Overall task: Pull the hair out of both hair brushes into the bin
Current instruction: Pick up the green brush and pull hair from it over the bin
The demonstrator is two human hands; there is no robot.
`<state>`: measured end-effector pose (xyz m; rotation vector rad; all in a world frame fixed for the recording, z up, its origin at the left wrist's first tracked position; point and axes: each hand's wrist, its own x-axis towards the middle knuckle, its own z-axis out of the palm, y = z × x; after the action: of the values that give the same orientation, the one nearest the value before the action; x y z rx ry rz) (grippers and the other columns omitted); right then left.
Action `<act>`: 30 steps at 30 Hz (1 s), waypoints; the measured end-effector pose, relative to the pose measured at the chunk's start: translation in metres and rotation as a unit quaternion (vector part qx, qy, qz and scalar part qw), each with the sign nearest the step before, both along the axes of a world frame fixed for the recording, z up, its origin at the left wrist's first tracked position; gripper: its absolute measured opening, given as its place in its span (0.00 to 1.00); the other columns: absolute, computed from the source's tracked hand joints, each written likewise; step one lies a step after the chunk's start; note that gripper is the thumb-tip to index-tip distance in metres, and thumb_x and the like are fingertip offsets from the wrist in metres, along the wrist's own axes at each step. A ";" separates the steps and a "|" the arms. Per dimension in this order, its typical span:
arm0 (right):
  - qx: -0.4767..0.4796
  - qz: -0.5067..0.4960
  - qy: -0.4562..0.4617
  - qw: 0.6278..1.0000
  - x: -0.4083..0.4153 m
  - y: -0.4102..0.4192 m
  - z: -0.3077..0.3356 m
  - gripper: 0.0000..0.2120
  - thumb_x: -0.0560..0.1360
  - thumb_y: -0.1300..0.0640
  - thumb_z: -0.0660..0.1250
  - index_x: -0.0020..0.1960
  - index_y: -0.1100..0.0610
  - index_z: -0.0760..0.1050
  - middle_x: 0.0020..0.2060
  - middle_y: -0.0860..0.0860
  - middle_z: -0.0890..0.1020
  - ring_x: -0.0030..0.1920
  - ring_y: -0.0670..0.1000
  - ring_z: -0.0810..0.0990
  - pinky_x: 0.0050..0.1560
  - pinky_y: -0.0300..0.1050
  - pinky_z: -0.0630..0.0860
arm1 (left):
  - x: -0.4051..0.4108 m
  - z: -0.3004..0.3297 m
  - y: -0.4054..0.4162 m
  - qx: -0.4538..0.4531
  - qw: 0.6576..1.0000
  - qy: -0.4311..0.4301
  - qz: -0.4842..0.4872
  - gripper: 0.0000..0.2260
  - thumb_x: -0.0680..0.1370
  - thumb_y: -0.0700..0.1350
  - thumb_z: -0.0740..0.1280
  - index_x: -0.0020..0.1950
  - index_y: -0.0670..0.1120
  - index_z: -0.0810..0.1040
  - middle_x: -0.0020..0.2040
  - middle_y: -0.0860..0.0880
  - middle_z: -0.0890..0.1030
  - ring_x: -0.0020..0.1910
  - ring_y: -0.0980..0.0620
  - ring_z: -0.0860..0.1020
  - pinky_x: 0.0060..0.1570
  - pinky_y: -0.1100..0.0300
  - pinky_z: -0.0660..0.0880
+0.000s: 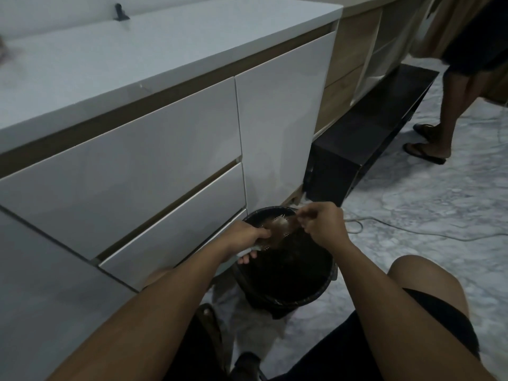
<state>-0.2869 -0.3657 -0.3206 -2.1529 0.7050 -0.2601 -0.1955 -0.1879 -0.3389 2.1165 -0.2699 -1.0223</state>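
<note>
Brown hair brush (275, 232) sits over the bin (288, 270) rim's far edge, gripped in our left hand (248, 235); our right hand (321, 221) pinches hair. We judge one brush underway; the second is unseen.

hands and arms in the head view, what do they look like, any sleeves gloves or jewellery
Both forearms are bare right up to the bottom edge of the picture, with no sleeve showing. The left hand and the right hand wear no gloves. No ring, watch or bracelet shows on either wrist, though the picture is dim and slightly blurred, so a thin band could be missed.
</note>
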 end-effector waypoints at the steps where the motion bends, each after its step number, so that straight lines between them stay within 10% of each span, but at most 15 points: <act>1: 0.002 -0.005 0.003 1.000 0.000 0.000 0.000 0.05 0.74 0.64 0.70 0.46 0.59 0.85 0.36 0.49 0.81 0.39 0.49 0.79 0.51 0.49 0.80 | 0.001 -0.001 0.000 -0.001 1.000 0.000 -0.002 0.18 0.74 0.56 0.68 0.38 0.40 0.81 0.27 0.43 0.78 0.19 0.49 0.72 0.21 0.62 0.68; 11: -0.033 -0.128 0.037 0.990 -0.002 -0.008 0.000 0.07 0.73 0.63 0.67 0.45 0.54 0.82 0.45 0.54 0.84 0.46 0.53 0.80 0.45 0.45 0.74 | 0.000 -0.002 -0.001 0.000 1.000 -0.010 -0.003 0.18 0.75 0.55 0.68 0.39 0.40 0.80 0.28 0.43 0.79 0.19 0.48 0.73 0.21 0.62 0.69; 19: -0.041 0.199 0.036 0.978 -0.002 0.002 -0.005 0.26 0.64 0.63 0.71 0.61 0.48 0.79 0.57 0.49 0.80 0.57 0.46 0.77 0.62 0.44 0.74 | 0.001 0.001 -0.001 -0.003 1.000 -0.012 0.002 0.17 0.76 0.54 0.67 0.40 0.40 0.79 0.29 0.42 0.78 0.19 0.48 0.72 0.21 0.63 0.68; 23: -0.073 0.117 0.019 0.990 -0.004 0.002 -0.004 0.10 0.70 0.65 0.72 0.47 0.52 0.86 0.44 0.48 0.87 0.44 0.46 0.81 0.54 0.44 0.79 | 0.004 0.001 -0.001 0.001 1.000 -0.017 -0.004 0.17 0.74 0.55 0.69 0.39 0.40 0.80 0.28 0.42 0.80 0.19 0.48 0.73 0.21 0.62 0.69; 30: -0.110 -0.031 0.023 0.993 0.001 -0.018 -0.005 0.10 0.72 0.66 0.68 0.43 0.54 0.86 0.41 0.53 0.86 0.41 0.52 0.82 0.49 0.47 0.81 | 0.012 -0.004 0.014 0.004 1.000 -0.023 0.004 0.18 0.75 0.54 0.69 0.38 0.39 0.80 0.27 0.42 0.79 0.18 0.48 0.72 0.20 0.62 0.69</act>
<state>-0.2858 -0.3839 -0.3260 -2.3544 0.8031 -0.3346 -0.1835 -0.1740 -0.3433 2.1491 -0.2789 -0.9718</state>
